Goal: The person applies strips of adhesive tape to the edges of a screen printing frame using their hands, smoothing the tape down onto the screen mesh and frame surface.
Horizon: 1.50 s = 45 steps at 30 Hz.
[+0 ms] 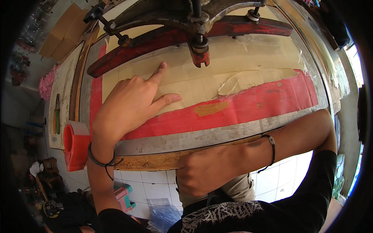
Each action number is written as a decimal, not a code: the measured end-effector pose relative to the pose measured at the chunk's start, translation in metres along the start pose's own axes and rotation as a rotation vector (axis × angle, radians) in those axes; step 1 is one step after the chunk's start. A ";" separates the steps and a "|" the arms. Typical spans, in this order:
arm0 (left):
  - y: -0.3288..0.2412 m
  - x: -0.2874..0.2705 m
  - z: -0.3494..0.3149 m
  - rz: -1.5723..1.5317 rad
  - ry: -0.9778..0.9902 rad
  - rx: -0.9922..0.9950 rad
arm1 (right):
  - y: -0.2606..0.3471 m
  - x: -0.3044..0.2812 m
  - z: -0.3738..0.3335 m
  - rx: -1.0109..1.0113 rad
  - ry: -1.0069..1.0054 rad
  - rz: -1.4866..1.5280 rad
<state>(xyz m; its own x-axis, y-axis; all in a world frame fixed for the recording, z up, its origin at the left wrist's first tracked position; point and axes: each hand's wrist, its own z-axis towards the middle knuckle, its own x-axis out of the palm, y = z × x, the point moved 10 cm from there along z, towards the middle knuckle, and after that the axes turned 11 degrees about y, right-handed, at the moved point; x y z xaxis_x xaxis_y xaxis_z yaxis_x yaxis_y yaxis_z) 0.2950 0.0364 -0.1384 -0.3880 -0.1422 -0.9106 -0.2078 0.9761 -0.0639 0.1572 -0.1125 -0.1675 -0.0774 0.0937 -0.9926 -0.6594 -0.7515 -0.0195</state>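
Observation:
My left hand (pixel 130 99) lies on a tan sheet (pixel 186 83) covered with clear film, its index finger and thumb stretched apart, the other fingers tucked under. The index fingertip is just short of a long red metal bar (pixel 155 40) that crosses the sheet. Under the tan layer is a red sheet (pixel 268 99) with a brown patch (pixel 211 108) on it. My right hand (pixel 202 171) is curled into a fist by the wooden front edge (pixel 143 162) of the table; whatever its fingers close on is hidden.
A dark metal press frame (pixel 167 15) stands over the bar, with a notched red fitting (pixel 200 54) hanging at its middle. An orange-red tape roll (pixel 75 145) is at the left table corner. Green-handled pliers (pixel 57 114) lie on a side board. Clear plastic bags (pixel 163 213) lie below.

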 end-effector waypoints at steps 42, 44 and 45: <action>0.000 0.000 -0.001 0.011 0.021 -0.011 | -0.002 -0.001 0.000 0.007 0.019 0.001; 0.000 0.001 -0.001 0.009 0.024 -0.009 | -0.001 0.000 0.001 0.004 0.028 0.014; 0.000 0.001 -0.001 0.008 0.026 -0.008 | -0.001 0.001 0.001 0.003 0.032 0.020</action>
<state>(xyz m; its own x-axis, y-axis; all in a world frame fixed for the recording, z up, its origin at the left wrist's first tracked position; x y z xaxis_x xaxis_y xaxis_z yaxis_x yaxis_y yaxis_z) 0.2938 0.0356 -0.1385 -0.4132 -0.1385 -0.9000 -0.2117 0.9759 -0.0529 0.1572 -0.1110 -0.1682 -0.0667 0.0571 -0.9961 -0.6599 -0.7514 0.0011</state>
